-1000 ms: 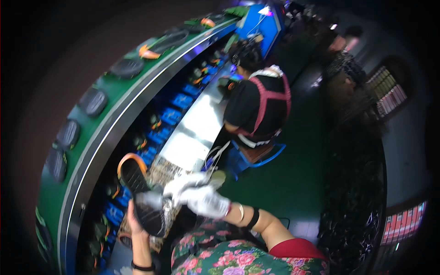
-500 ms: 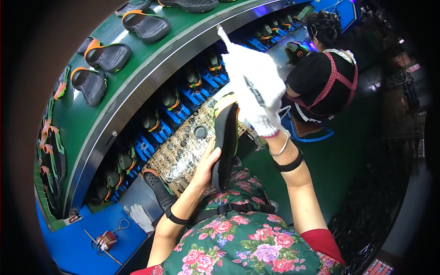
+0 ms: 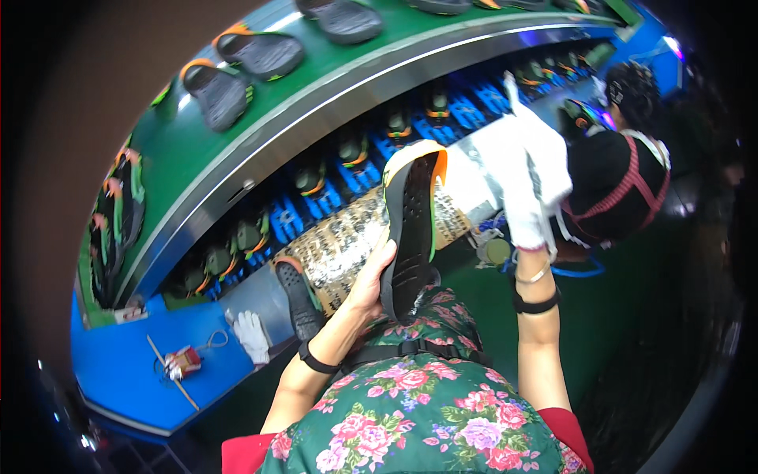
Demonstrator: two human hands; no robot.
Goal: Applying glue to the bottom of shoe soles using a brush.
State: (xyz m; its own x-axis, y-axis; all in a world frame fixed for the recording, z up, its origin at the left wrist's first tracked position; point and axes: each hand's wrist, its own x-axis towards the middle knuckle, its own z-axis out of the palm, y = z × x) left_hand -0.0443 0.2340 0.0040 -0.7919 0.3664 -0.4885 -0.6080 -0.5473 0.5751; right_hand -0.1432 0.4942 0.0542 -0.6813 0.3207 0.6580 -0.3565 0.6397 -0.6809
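Note:
My bare left hand (image 3: 369, 283) is closed around the side of a black shoe sole (image 3: 410, 213). The sole stands nearly upright, its orange and yellow-green rim at the top and its hole-dotted inner face partly showing. To the right and apart from it, my right hand (image 3: 529, 178) is raised in a white knitted glove. One narrow glove tip points up, but glare and motion smear hide the other fingers. Under the sole lies a bench covering of brown printed card with shiny clear tape (image 3: 335, 249). A second dark sole (image 3: 296, 296) leans at the bench's left end.
Behind the bench, shoe parts sit on a row of blue holders (image 3: 324, 201). A green conveyor (image 3: 181, 162) with a metal edge carries several soles. On a blue table (image 3: 118, 347) lie a white glove (image 3: 251, 336) and a wire-wrapped bundle. A co-worker (image 3: 620, 182) sits at right.
My view has shifted. The sole has turned to show more of its inner face, still in my left hand. My gloved right hand has moved right, farther from it.

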